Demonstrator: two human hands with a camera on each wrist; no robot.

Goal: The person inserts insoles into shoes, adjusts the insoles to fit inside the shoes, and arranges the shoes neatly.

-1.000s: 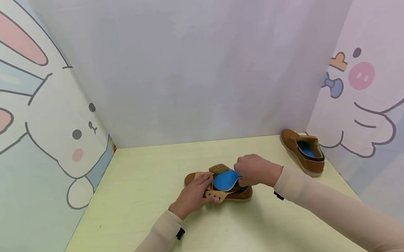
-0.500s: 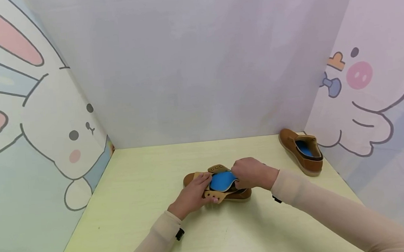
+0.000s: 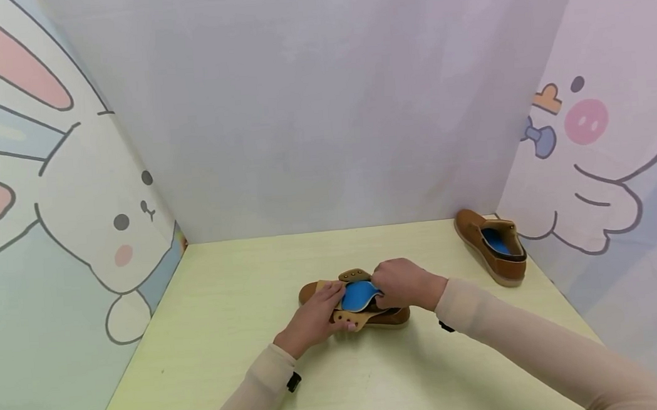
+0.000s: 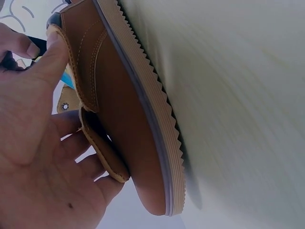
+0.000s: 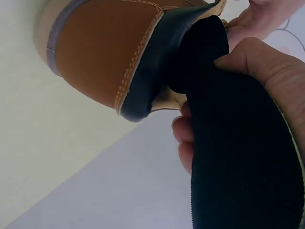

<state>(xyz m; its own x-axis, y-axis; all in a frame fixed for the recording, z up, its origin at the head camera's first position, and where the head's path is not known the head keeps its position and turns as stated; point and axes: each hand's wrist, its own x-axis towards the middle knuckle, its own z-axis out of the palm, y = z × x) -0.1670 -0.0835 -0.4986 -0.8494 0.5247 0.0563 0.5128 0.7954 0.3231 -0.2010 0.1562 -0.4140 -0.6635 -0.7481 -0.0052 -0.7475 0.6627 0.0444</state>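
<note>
A brown lace-up shoe (image 3: pixel 393 317) lies on the table, toe to the left, with its tan eyelet flaps (image 3: pixel 353 318) spread. My left hand (image 3: pixel 315 315) holds the shoe at its opening; in the left wrist view its thumb presses the near flap's edge and the fingers lie along the tongue (image 4: pixel 106 152). A blue insole (image 3: pixel 356 296) sits partly inside the opening, bent upward. My right hand (image 3: pixel 403 283) pinches its rear part above the heel. The right wrist view shows the insole's black underside (image 5: pixel 243 152) beneath the thumb. The insole's front end is hidden in the shoe.
A second brown shoe (image 3: pixel 492 248) with a blue insole inside stands at the table's back right corner. Pale panels with cartoon animals rise on the left and right, and a plain grey-white sheet (image 3: pixel 323 117) closes the back. The table (image 3: pixel 226 286) is pale yellow.
My right hand has moved a little left and slightly down, and the insole has slid further toward the toe. The left hand keeps its place on the shoe.
</note>
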